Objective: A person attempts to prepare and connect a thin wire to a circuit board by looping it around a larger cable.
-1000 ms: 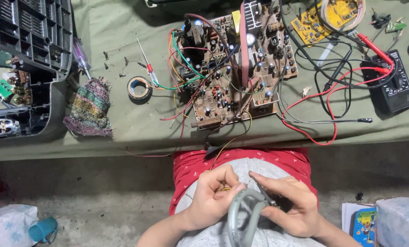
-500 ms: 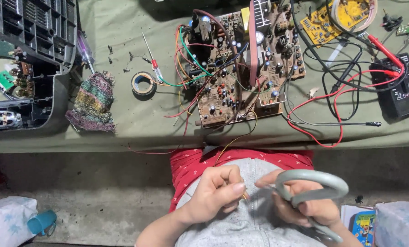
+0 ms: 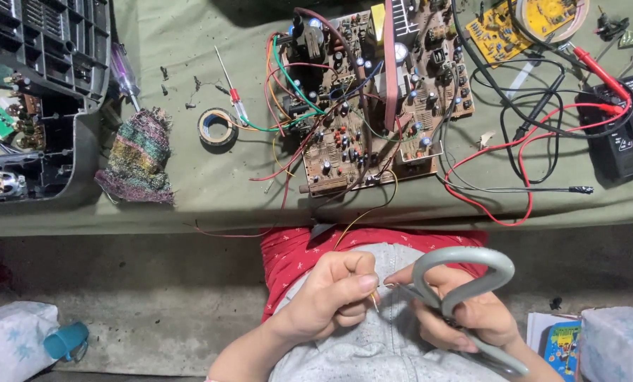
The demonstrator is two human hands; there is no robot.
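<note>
Electronics repair workshop; bare circuit board (image 3: 373, 99); multimeter (image 3: 624, 131) with probe leads; tape roll (image 3: 217, 127); opened grey casing (image 3: 40, 92)

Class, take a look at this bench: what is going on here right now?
A person sits at a green-covered table, working in their lap. The left hand pinches the end of a thin yellow wire that trails down from the circuit board on the table. The right hand holds grey-handled scissors, their tip at the wire's end. A roll of tape, a black multimeter with red and black leads, and an opened grey casing lie on the table.
</note>
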